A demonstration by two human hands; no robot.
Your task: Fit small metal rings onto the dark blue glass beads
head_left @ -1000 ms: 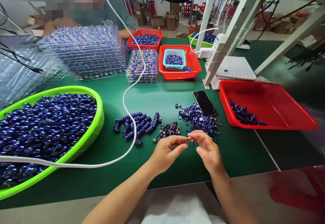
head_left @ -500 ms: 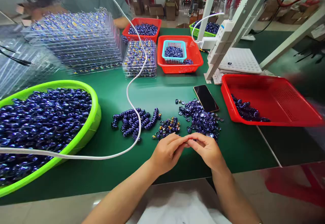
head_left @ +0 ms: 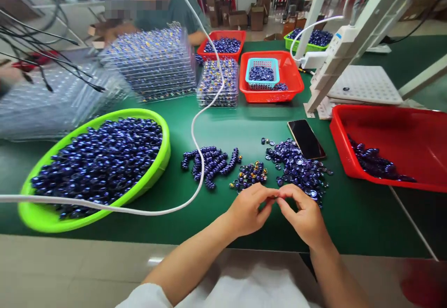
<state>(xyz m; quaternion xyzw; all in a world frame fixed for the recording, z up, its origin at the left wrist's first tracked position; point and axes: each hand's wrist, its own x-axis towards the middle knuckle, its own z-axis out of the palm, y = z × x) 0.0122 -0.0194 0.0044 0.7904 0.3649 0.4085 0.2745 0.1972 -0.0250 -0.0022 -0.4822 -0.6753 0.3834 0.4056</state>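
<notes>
Above the green surface, near the loose blue pile, I have the left hand and right hand pinched shut on a small piece, mostly hidden, judging this two-handed fingertip handling, whose next move calls for steady alignment.

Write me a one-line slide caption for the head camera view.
Left hand and right hand meet at the fingers over a green table, near piles of shiny blue parts.
</notes>
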